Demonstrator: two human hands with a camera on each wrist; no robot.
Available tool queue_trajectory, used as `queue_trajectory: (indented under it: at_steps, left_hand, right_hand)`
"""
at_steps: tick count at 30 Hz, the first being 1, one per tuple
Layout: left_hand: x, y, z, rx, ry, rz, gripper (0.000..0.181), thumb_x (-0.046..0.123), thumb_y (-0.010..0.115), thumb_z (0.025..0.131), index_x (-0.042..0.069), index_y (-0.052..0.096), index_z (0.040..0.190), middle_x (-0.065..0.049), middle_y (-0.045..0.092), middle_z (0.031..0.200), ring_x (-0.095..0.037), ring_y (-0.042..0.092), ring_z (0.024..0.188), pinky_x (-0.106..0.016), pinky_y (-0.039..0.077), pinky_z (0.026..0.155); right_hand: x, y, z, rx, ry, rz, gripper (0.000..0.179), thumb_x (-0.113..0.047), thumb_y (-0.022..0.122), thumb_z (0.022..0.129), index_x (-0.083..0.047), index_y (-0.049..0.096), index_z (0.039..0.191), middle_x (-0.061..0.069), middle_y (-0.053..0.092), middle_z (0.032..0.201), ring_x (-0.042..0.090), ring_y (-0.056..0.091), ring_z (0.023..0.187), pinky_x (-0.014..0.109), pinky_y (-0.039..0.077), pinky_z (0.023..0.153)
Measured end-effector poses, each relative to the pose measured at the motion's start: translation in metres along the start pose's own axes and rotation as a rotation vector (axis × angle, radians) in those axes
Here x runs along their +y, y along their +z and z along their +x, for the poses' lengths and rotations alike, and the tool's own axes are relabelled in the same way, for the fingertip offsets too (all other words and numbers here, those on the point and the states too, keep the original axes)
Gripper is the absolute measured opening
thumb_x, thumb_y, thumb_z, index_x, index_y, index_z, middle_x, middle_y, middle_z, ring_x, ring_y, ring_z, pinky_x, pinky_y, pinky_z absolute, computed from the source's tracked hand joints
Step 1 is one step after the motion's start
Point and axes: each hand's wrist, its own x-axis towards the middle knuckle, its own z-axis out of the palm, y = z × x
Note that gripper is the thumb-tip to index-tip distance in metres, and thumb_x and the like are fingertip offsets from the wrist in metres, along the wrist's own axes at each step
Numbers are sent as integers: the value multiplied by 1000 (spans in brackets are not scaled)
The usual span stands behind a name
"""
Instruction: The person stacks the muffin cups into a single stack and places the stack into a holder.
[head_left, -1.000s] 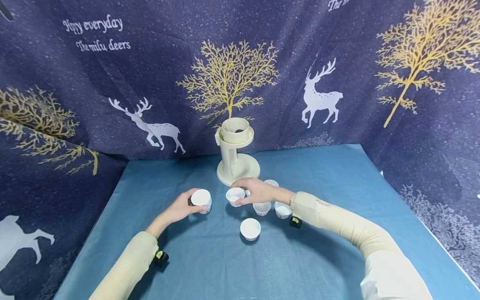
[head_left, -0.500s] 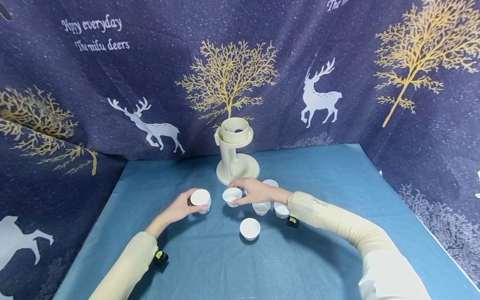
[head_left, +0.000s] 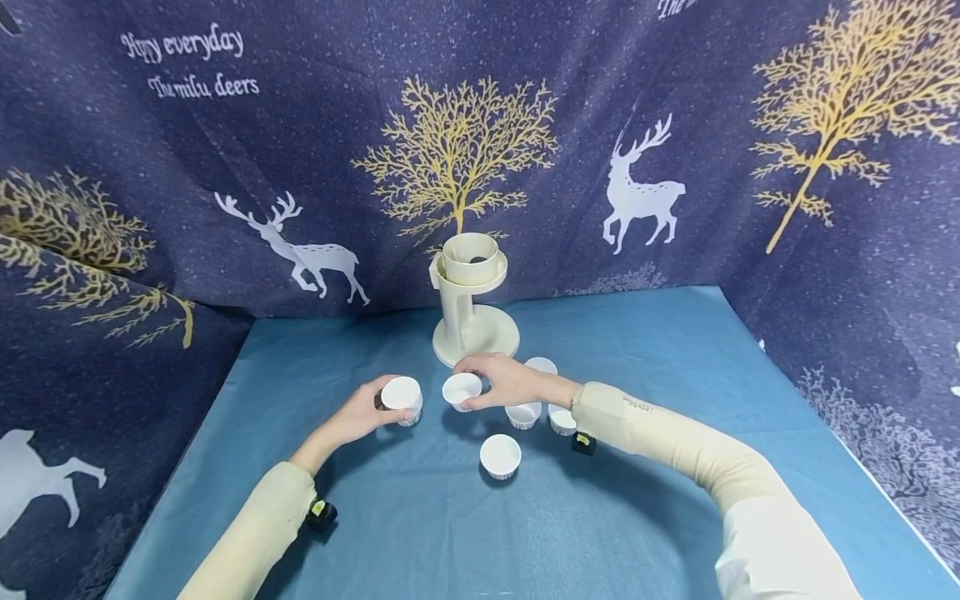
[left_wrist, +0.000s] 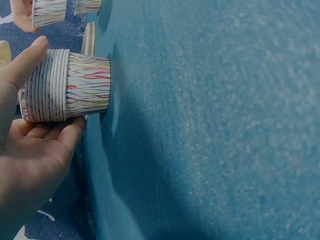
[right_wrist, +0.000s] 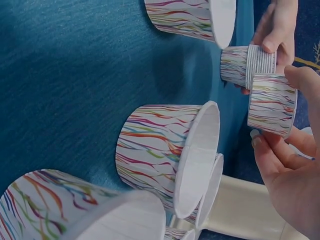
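Note:
My left hand (head_left: 363, 414) grips a stack of nested paper baking cups (left_wrist: 90, 85), thumb on one side and fingers on the other. White rims are packed close together, and coloured wavy lines run down the lowest cup. The stack stays upright, its base close to the blue cloth. Slightly to its right, my right hand (head_left: 506, 383) pinches a single baking cup (right_wrist: 272, 102) by its sides, mouth up. In the head view a gap shows between this cup and the stack. Below it, toward me, a loose baking cup (head_left: 500, 457) stands on the cloth.
Several more baking cups, one of them (head_left: 522, 416) under my right wrist, stand mouth up at the right. A cream stand (head_left: 480, 333) with a ring-shaped top rises behind my hands. The blue cloth (head_left: 420, 525) covers the table up to a patterned dark curtain (head_left: 315, 150).
My right hand has shifted a little to the left with its baking cup, nearer the stack. The left hand and the standing cups keep their places.

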Motion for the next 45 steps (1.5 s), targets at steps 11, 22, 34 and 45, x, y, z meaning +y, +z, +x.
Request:
queue_trajectory:
  at_steps: [11,22,34,45]
  left_hand:
    - [-1,0,0,7,3,-9,58,15,72,78,-4,46,127,-21,56,118,-27,55,102,-38,45,86]
    - [-2,1,1,11,8,-6,58,16,72,78,-4,46,126,-20,57,117,-26,55,100,-36,45,85]
    - [-1,0,0,18,9,-7,57,15,72,78,-4,47,126,-20,56,118,-27,55,102,-40,44,87]
    - [-5,1,1,7,19,-16,57,16,72,78,-3,47,126,-19,57,117,-24,55,100,-28,46,82]
  right_hand:
    - [-2,2,3,19,2,24,46,-40,69,78,-17,55,115,-5,60,110,5,54,96,22,45,81]
    - [-10,2,7,31,10,51,46,-36,70,77,-15,54,115,-3,59,108,8,54,92,18,47,73]
    - [-13,1,11,25,5,27,47,-38,69,78,-15,53,115,-3,57,109,6,52,89,19,46,73]
    - [-13,2,14,10,-23,-19,49,-42,66,80,-14,53,119,-3,56,113,9,52,91,19,44,75]
